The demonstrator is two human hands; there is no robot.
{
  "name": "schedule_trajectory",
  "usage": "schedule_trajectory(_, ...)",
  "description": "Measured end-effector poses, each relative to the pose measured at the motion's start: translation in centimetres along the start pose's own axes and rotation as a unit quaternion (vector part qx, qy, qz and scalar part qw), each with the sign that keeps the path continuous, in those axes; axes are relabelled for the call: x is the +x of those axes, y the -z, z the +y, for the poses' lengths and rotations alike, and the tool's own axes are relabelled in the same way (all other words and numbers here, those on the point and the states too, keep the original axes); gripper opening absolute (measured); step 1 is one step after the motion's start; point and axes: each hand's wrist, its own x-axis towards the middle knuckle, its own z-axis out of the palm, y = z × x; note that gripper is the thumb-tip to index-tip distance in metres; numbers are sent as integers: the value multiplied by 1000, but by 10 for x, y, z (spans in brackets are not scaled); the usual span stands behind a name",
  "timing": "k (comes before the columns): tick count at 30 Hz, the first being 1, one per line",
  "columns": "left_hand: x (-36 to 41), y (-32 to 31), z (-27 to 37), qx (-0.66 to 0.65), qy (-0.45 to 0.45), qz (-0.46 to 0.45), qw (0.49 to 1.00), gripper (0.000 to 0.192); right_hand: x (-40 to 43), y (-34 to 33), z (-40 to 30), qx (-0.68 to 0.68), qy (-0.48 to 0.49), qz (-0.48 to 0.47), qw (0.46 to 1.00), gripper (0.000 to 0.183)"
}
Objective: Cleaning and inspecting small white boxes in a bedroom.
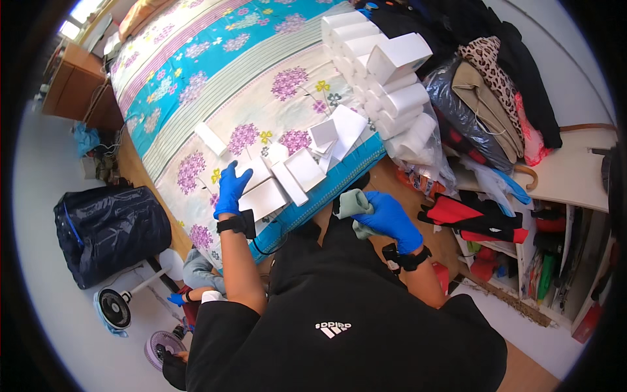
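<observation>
My left hand (232, 188), in a blue glove, is above the near edge of the bed (220, 112), fingers apart, close to a white box (255, 174). My right hand (390, 218), also gloved in blue, grips a folded grey-green cloth (355, 203) beyond the bed's edge. On the flowered bedsheet lie a wide white box (264, 198), a narrow white box (289, 183), an open shallow white box (305, 169) and a small white box (211, 139). A grey-faced square piece (323, 133) rests by flat white pieces (349, 128).
White rolls (404, 100) are stacked at the bed's right corner, an open white box (399, 54) on top. Bagged clothes (482, 105) and a shelf unit (519, 255) stand right. At left are a dark bag (112, 232) and a fan (113, 308); another person's gloved hand (176, 299) is nearby.
</observation>
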Motion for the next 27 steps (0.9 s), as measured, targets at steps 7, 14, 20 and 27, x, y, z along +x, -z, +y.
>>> schedule_trajectory(7, -22, -50, -73, -34, -2, -58, 998, 92, -31, -39, 20, -91, 44, 66, 993, 32)
schedule_trajectory(14, -62, -95, -57, 251, -70, -145, 955, 128, -70, -39, 38, -34, 4, 114, 993, 29)
schedule_trajectory(20, -63, -101, -59, 274, -108, -43, 955, 122, -79, -39, 58, -15, -41, 133, 990, 31)
schedule_trajectory(27, -73, -102, -71, 240, -142, -25, 960, 114, -77, -54, 46, 24, -12, 102, 994, 35)
